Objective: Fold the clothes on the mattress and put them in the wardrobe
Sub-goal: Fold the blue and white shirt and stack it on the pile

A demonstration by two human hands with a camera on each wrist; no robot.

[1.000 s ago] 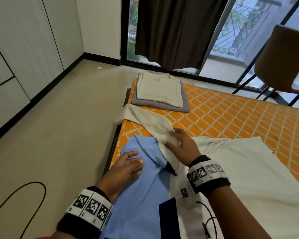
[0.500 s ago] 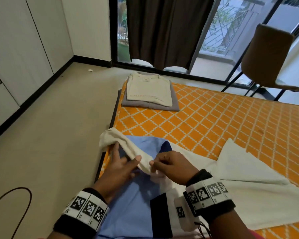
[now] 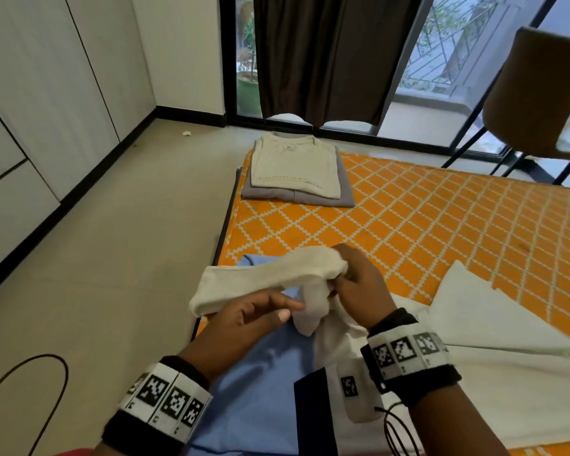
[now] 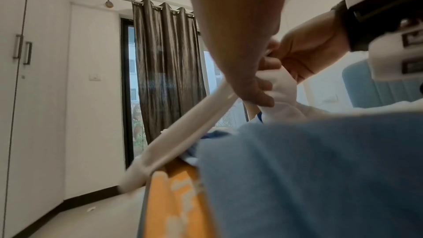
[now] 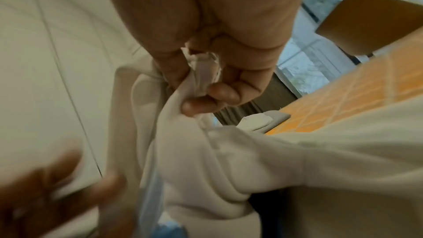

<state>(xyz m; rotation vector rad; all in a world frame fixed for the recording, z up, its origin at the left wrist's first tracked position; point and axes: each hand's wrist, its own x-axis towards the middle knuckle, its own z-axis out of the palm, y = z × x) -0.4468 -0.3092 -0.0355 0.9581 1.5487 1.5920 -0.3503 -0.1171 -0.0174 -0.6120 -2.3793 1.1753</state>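
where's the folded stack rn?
Head view: the folded stack lies at the mattress's far left corner, near the curtain, well beyond both hands.

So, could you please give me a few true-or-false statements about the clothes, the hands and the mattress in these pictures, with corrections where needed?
1. The right hand grips a bunched cream fabric sleeve. True.
2. A folded cream t-shirt lies on top of a folded grey garment. True.
3. The orange diamond-patterned mattress is covered by a plain white sheet. False: its orange pattern shows bare.
4. The light blue garment lies folded on the far stack. False: it lies spread near the person, under the left hand.
5. The dark brown curtain hangs by the glass door. True.
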